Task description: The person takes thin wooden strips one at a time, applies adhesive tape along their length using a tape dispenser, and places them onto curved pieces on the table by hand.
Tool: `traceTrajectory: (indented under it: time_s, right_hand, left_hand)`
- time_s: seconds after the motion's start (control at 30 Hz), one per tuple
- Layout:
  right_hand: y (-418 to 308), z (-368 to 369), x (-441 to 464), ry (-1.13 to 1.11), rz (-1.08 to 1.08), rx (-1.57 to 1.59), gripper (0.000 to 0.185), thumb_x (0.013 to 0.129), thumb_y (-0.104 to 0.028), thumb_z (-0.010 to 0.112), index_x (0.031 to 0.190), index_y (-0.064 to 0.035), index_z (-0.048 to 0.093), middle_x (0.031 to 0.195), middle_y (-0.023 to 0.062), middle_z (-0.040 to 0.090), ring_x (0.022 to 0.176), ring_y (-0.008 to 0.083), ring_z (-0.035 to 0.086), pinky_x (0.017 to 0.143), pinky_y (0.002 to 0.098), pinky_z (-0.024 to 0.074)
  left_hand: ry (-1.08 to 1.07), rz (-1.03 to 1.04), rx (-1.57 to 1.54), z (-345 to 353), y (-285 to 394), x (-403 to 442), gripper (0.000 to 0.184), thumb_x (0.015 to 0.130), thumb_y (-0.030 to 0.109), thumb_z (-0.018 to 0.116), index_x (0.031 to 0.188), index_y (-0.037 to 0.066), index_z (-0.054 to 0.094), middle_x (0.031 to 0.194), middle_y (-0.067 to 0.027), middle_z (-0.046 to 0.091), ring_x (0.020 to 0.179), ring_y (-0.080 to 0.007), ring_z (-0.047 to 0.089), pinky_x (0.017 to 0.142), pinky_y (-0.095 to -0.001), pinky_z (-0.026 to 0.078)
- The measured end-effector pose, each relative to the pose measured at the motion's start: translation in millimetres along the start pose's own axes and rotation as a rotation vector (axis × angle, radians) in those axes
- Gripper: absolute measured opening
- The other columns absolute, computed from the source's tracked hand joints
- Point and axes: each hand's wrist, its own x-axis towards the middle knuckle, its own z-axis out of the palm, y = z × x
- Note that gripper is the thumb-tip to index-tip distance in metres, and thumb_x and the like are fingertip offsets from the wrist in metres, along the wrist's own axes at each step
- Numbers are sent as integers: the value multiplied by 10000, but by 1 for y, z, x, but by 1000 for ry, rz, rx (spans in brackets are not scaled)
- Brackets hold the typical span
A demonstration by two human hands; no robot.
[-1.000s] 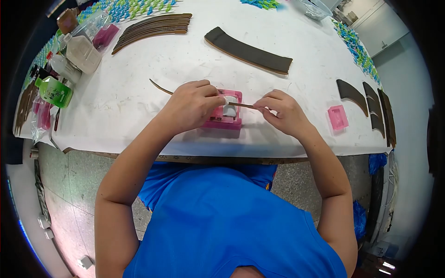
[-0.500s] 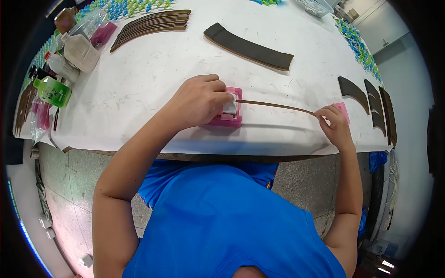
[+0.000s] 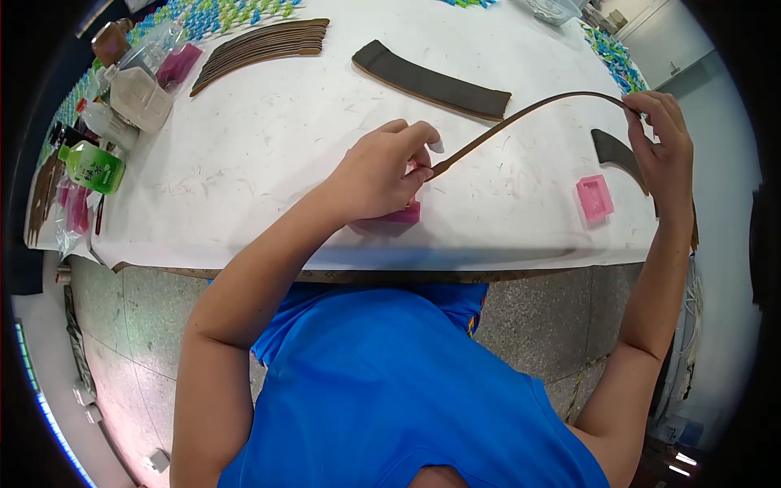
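Note:
A long thin dark brown strip (image 3: 529, 110) arches above the table between my two hands. Its lower left end is pinched by my left hand (image 3: 386, 169), whose index finger carries something whitish at the tip. My right hand (image 3: 663, 138), raised at the right, grips the far end between thumb and fingers. Beneath my left hand sits a pink box (image 3: 403, 215), mostly hidden by the hand.
A wide dark curved piece (image 3: 431, 81) lies beyond my hands, with a fanned stack of brown strips (image 3: 264, 50) farther left. Bottles (image 3: 93, 167) stand at the left edge. At right are a small pink tray (image 3: 595, 199) and a dark curved piece (image 3: 618, 153).
My right hand has moved far right and up with the strip's end, and the strip now bows upward. My left hand has shifted slightly right, its index finger lifted.

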Motion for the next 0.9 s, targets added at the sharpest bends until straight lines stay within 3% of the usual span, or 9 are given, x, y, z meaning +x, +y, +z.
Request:
traceTrajectory:
  time_s: [0.07,0.1,0.13,0.27,0.43,0.57,0.7,0.8,0.9]
  right_hand:
    - [10,0,4,-57,71,47,184,929,57,675,1090,-26,706,990,43,682,879,177,613,789,291,501]
    - [17,0,5,-119,143,97,175,935,48,661,1088,-32,693,970,19,663,845,141,575,769,266,470]
    - [25,5,3,-205,266,246,155,931,36,661,1062,-44,678,952,-8,635,829,110,531,758,249,437]
    - [44,41,-20,-556,631,962,103,903,22,615,939,-74,618,902,-52,569,810,51,480,729,223,384]
    - [12,124,-60,-539,822,1771,112,847,-9,581,949,-53,599,886,31,537,789,139,465,707,289,405]
    - [-43,165,-45,-360,839,2377,180,928,-178,594,1046,-54,649,948,52,545,880,183,468,731,312,419]
    - [-88,189,-11,-152,872,2483,229,956,-123,591,1153,-59,687,1049,67,625,950,192,542,800,322,471]
    - [-97,222,13,-39,765,2388,329,957,72,604,1235,-75,701,1212,91,723,1063,180,665,902,338,543]
    - [-108,249,38,9,867,2148,246,986,30,667,1205,-78,701,1116,71,745,967,163,685,849,321,567]
  left_hand:
    - [-7,-109,-179,-11,0,3,294,919,11,743,1179,79,621,883,-50,743,864,-183,681,811,-340,563]
    - [-100,-201,-572,-21,-6,3,251,932,-2,730,1153,61,630,901,-51,741,878,-179,691,836,-338,563]
    - [-194,-288,-963,-32,-12,2,208,945,-15,717,1128,44,639,919,-51,739,893,-174,701,862,-337,562]
    - [-122,-348,-1444,-62,-26,-13,158,958,-23,656,1098,49,647,965,-53,710,885,-138,652,791,-301,505]
    - [-11,-367,-1550,-85,-48,-38,133,923,36,648,1042,93,666,826,-38,628,793,-151,527,715,-318,407]
    - [132,-365,-1622,-104,-76,-63,139,942,1,605,1050,72,655,868,-73,660,811,-176,599,741,-320,466]
    - [249,-360,-1608,-125,-92,-88,138,963,8,602,1063,81,662,889,-79,672,827,-182,606,737,-329,481]
    - [310,-366,-1586,-138,-103,-104,129,975,11,605,1065,85,661,904,-76,676,838,-180,604,740,-331,486]
    - [385,-412,-1580,-151,-114,-118,128,984,0,614,1063,90,657,924,-79,675,854,-182,606,748,-324,501]
